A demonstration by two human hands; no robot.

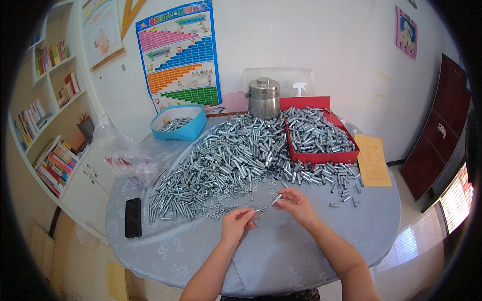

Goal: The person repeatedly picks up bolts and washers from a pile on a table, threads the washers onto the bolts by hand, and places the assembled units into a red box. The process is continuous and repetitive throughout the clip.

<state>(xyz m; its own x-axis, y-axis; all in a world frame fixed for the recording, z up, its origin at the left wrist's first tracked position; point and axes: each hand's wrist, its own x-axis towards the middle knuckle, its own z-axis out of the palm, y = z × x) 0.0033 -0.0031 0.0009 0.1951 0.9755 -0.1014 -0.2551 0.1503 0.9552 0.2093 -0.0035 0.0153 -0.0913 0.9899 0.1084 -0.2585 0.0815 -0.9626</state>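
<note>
Grey-blue cloth is covering the round table [281,251], which is carrying a wide heap of metal sleeves [226,160] — spilling beside a red box [321,156] of more. A black phone [133,216] is lying at the left edge. The right hand [297,203] is pinching a short metal sleeve [276,199] in its fingertips; the left hand [236,223] is pinching a thin bolt [260,209] — both just before the heap.

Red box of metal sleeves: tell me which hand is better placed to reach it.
Right. The right hand, pinching a small sleeve, lies below the red box, probably the shorter reach. The left hand, pinching a thin bolt, sits farther left.
</note>
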